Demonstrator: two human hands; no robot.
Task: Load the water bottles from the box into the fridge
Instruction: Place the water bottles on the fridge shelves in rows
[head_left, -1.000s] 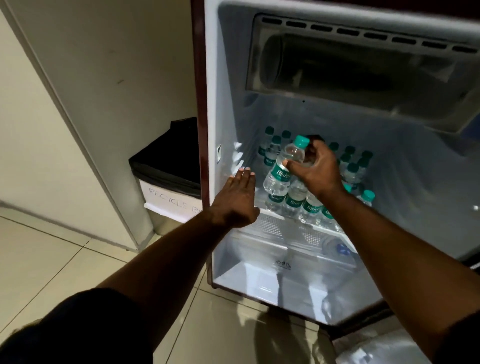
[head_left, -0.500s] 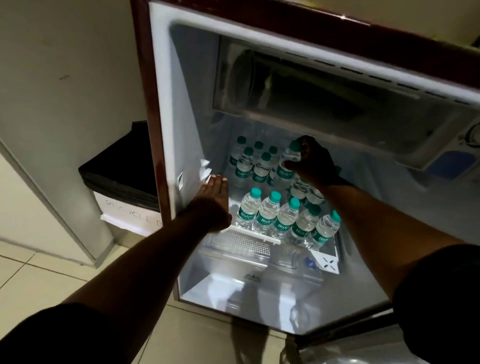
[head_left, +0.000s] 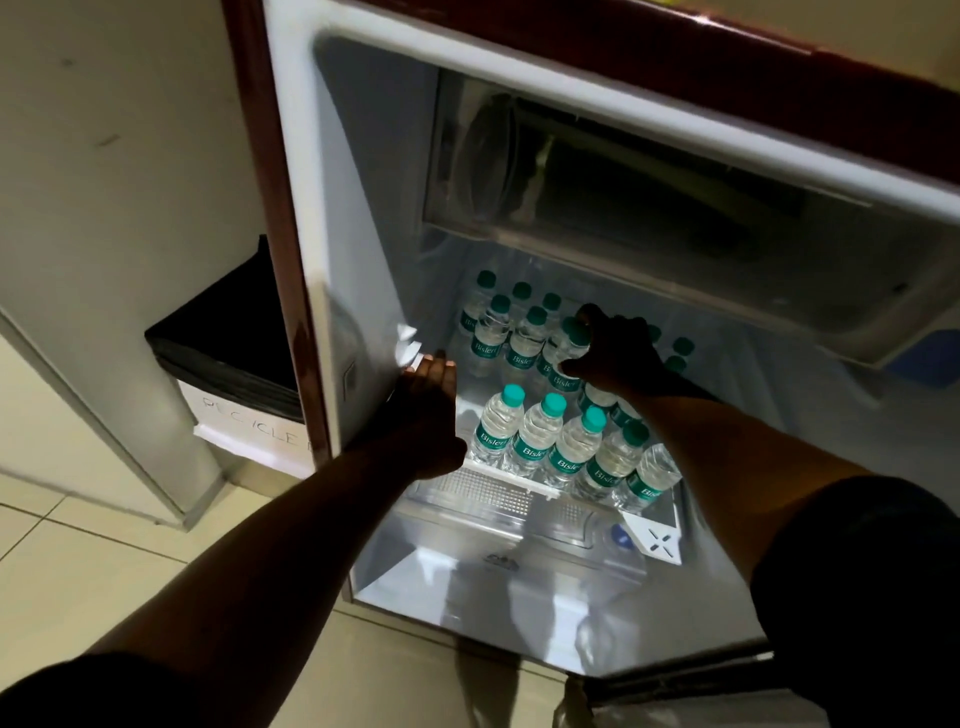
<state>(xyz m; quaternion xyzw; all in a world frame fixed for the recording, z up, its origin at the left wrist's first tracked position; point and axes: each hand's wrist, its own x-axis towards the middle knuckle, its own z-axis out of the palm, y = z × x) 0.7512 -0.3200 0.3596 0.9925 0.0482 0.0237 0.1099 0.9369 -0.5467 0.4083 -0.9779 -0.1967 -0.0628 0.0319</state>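
The small fridge (head_left: 358, 260) stands open, its shelf (head_left: 470, 395) holding several clear water bottles with teal caps. My right hand (head_left: 618, 353) reaches deep over the shelf and is shut on a water bottle (head_left: 563, 364) standing upright in the middle row. A front row of bottles (head_left: 535, 441) lines the shelf edge, and a back row (head_left: 493, 317) stands behind. My left hand (head_left: 426, 410) lies flat, fingers together, against the fridge's left inner wall beside the shelf, holding nothing. The box is out of view.
A freezer compartment (head_left: 675, 208) hangs over the shelf, low above my right hand. A clear crisper drawer (head_left: 498, 514) sits under the shelf. A black-lined recycle bin (head_left: 239, 384) stands left of the fridge against the wall. Tiled floor lies in front.
My right hand has carried the bottle from the shelf's front deeper in, down among the middle row. The left hand stays on the inner wall. My view has shifted closer and higher.
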